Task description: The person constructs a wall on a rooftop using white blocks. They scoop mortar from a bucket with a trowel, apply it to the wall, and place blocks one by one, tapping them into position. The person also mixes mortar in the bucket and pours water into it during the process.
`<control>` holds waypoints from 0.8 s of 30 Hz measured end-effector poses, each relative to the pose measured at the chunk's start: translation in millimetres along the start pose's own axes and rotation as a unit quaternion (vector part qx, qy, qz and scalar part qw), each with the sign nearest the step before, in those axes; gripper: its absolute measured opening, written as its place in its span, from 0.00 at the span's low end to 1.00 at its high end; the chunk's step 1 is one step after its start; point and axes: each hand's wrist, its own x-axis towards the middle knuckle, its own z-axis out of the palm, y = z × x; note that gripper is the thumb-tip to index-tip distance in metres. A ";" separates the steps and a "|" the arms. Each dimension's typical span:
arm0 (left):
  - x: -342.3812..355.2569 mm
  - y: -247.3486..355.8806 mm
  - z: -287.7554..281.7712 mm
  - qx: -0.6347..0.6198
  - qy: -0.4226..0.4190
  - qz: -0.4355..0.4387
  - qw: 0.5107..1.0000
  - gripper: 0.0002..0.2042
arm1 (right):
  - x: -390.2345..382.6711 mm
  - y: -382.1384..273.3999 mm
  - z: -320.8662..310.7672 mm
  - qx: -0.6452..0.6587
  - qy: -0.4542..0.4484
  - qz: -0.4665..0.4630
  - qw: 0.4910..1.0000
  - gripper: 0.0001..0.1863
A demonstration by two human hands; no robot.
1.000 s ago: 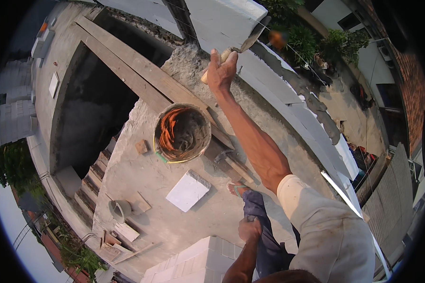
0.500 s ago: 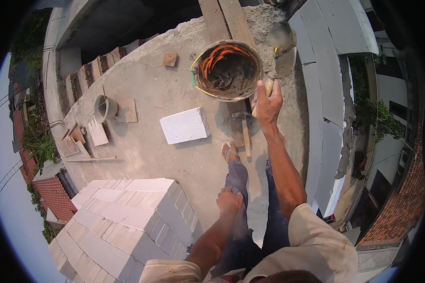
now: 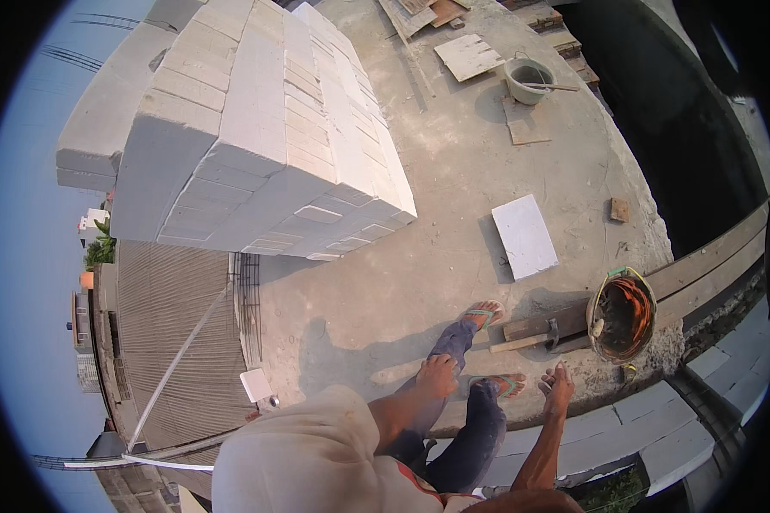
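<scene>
My left hand (image 3: 437, 376) lies over my trousered knee, fingers draped on the cloth, holding nothing. Off to the right, my right hand (image 3: 558, 390) is raised with its fingers loosely bent and apart; I see nothing in it. Just beyond it stands a mortar-smeared bucket (image 3: 596, 335) with an orange inside and a yellow wire handle with a green grip. A pale trowel handle (image 3: 597, 327) shows at the bucket's near rim; its blade cannot be made out. Between my feet and the bucket lies a hammer (image 3: 522, 343) with a wooden handle, partly on a plank (image 3: 522, 327).
A white block (image 3: 524, 237) lies on the concrete floor ahead. A tall stack of white blocks (image 3: 257, 128) stands at left. Farther off are a grey bucket (image 3: 529, 81), board pieces (image 3: 469, 57) and a dark opening (image 3: 659, 111). The slab's edge runs along the right, beside planks (image 3: 710, 256).
My view has turned left, so the scene appears rotated. My right hand has let go of the trowel, whose handle now rests at the bucket. My left hand stays on my knee.
</scene>
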 end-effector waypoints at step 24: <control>-154.4 -401.1 -610.3 -0.270 0.830 -0.050 0.487 0.26 | -562.5 -325.9 738.8 -0.172 -0.315 -0.843 0.401 0.49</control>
